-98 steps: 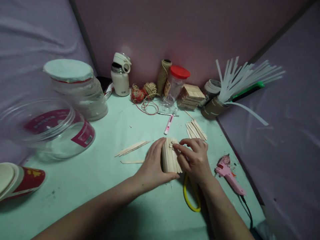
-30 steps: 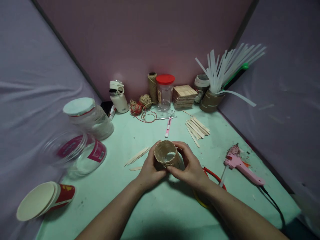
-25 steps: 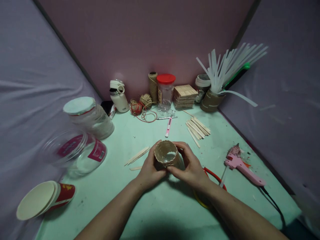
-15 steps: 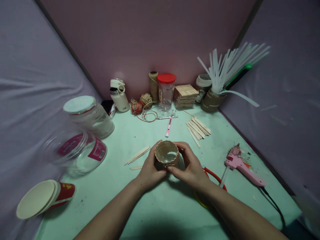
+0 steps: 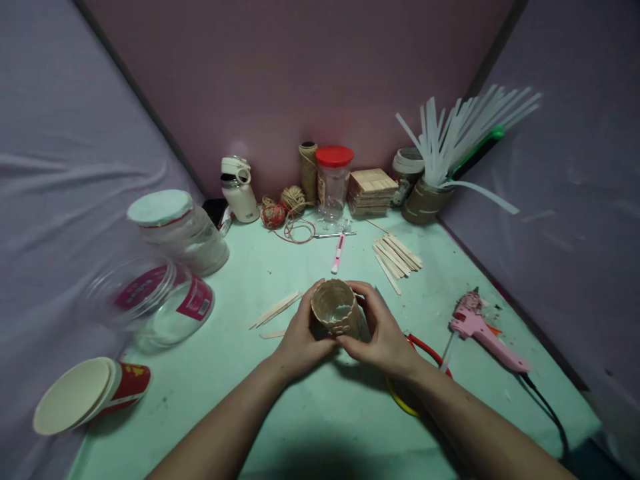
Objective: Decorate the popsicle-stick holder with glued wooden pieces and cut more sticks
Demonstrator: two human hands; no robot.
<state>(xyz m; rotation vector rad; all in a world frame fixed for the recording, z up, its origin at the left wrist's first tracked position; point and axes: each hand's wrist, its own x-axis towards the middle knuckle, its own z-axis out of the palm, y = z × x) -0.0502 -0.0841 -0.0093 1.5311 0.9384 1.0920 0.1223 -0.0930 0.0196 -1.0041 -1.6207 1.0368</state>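
Between my two hands is a small brown cup covered with craft sticks [image 5: 336,308], its uneven rim facing up toward me. The inside looks hollow, with a paler patch low down. My left hand [image 5: 306,333] wraps its left side, thumb at the front. On the other side my right hand [image 5: 379,328] curls round the cup, its thumb meeting the front near the left one. Beneath my right forearm lie scissors with red and yellow handles [image 5: 429,352], partly hidden. Left of the cup are a few loose craft sticks [image 5: 275,311].
A pink glue gun [image 5: 493,340] lies at right, its cord running off the front. Farther back are a pink utility knife [image 5: 339,253], more craft sticks [image 5: 395,257] and a red-lidded jar [image 5: 334,180]. Clear plastic jars [image 5: 195,300] and paper cups [image 5: 127,388] line the left.
The cup has tilted slightly in my hands, so its rim and inner wall show at a somewhat different angle. Both hands keep their hold, nearly in place.
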